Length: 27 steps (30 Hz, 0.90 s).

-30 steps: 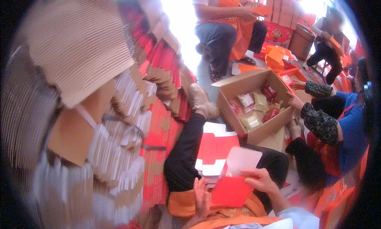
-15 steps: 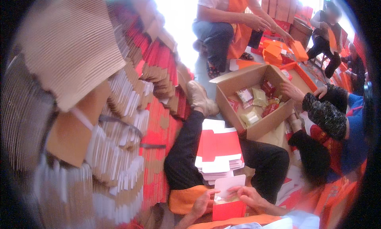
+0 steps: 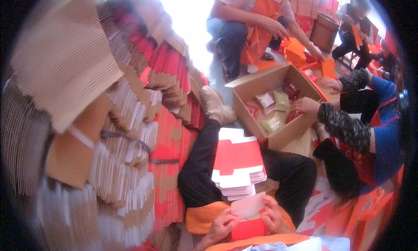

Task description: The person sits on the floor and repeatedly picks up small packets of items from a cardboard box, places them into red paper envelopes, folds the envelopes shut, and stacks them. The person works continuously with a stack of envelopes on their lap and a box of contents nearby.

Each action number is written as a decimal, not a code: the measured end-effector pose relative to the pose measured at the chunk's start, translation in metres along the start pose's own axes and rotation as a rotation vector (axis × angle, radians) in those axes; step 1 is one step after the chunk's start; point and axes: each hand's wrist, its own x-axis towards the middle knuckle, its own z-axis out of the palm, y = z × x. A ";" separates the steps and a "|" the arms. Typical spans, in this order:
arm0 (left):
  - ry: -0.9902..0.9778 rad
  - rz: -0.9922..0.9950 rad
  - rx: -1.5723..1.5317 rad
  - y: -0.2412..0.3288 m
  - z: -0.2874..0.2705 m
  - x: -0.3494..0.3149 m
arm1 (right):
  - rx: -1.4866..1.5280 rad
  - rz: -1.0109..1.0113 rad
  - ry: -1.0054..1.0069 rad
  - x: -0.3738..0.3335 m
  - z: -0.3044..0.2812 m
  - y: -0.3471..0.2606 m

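Low in front of me, a small red box stands upright with its white lid flap raised. My left hand grips its left upper edge, and my right hand has its fingers bent at the right edge by the flap. Some pale content shows in the box mouth, too blurred to name. On my lap, just beyond, lies a stack of flat red and white carton blanks.
An open cardboard box holds several small packets; a co-worker's hand reaches into it from the right. Another person in an orange apron handles orange boxes. Bundled red and white carton blanks fill the left.
My right hand has moved up along the flap, and the flap leans over the box mouth more. The co-worker's hand has gone from the cardboard box's rim into the box.
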 end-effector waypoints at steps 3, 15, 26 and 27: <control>0.224 -0.130 -0.265 -0.012 0.019 -0.013 | 0.276 0.099 0.150 -0.002 0.013 0.004; 0.176 -0.024 0.012 0.018 0.016 0.012 | 0.313 0.346 -0.047 0.019 0.008 -0.008; 0.073 -0.110 -0.032 0.009 0.009 0.006 | 0.286 0.392 -0.213 0.023 -0.007 -0.006; 0.091 -0.114 -0.044 0.012 0.010 0.007 | 0.312 0.409 -0.201 0.024 -0.008 -0.008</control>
